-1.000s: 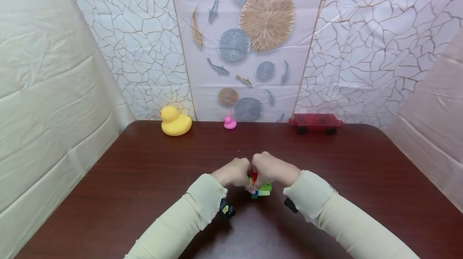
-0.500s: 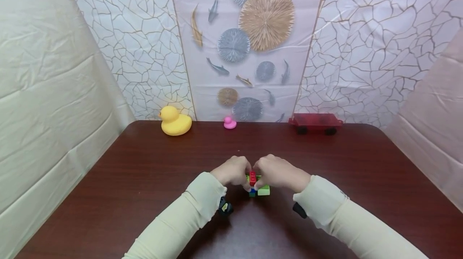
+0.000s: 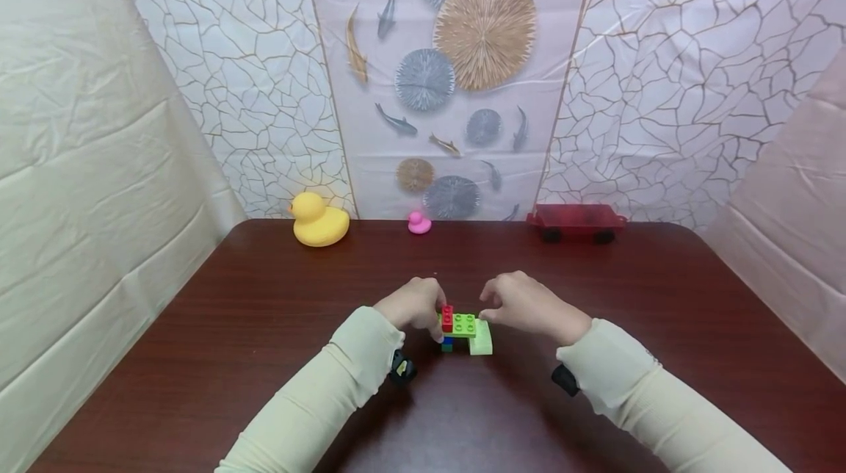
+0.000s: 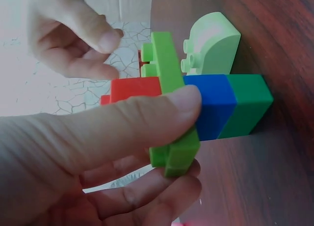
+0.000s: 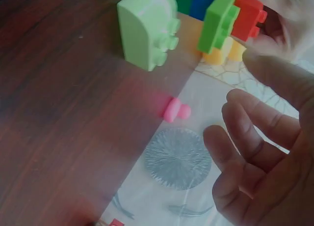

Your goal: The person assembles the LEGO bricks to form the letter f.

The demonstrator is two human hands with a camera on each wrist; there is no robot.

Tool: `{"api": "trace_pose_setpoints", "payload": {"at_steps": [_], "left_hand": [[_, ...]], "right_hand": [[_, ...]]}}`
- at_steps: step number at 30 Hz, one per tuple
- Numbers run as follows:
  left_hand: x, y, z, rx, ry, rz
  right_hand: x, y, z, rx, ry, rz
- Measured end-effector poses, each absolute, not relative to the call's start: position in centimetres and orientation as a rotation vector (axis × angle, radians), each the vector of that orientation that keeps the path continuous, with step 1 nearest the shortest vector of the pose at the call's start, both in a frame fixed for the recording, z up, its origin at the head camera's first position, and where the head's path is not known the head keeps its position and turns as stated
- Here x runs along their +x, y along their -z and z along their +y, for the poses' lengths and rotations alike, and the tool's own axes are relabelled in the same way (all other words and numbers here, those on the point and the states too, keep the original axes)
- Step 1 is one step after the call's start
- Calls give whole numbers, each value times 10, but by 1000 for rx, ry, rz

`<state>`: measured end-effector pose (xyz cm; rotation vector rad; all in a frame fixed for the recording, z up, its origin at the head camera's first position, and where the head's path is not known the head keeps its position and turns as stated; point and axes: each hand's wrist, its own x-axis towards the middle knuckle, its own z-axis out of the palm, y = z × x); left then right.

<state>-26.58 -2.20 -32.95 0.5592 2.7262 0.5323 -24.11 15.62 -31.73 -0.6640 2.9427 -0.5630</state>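
Note:
My left hand (image 3: 415,304) grips a stack of toy building blocks, thumb (image 4: 167,110) on the near side and fingers behind. A red block (image 4: 135,88) tops the stack, above a long lime-green block (image 3: 465,325). Below these come a blue block (image 4: 208,105) and a dark green block (image 4: 248,104), which is close over the table. To the right of the stack a pale green block (image 3: 482,341) with a rounded side stands on the table. My right hand (image 3: 525,304) hovers beyond it, fingers loosely bent, holding nothing.
Along the back edge of the dark wooden table (image 3: 317,407) sit a yellow duck (image 3: 320,221), a small pink duck (image 3: 419,223) and a red wheeled wagon (image 3: 576,222). Patterned cloth (image 3: 251,84) hangs behind the table.
My right hand has let go of the blocks and moved off to the right. My left hand has shifted the stack left, while the pale green block has stayed about where it was.

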Motion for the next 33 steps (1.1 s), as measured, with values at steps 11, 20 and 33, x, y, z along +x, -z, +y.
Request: {"api": "trace_pose_setpoints", "payload": {"at_steps": [11,20,33], "left_hand": [[-267,325,-30,511,-532,2678],[-265,325,-33,516,-536,2684],[-267,327,-34,530,-550,2681]], "right_hand": [[-243,342,151,-533,402,2967],[-239,354,140,-450,174,3071],[-236,357,158,-466,182,3059]]}}
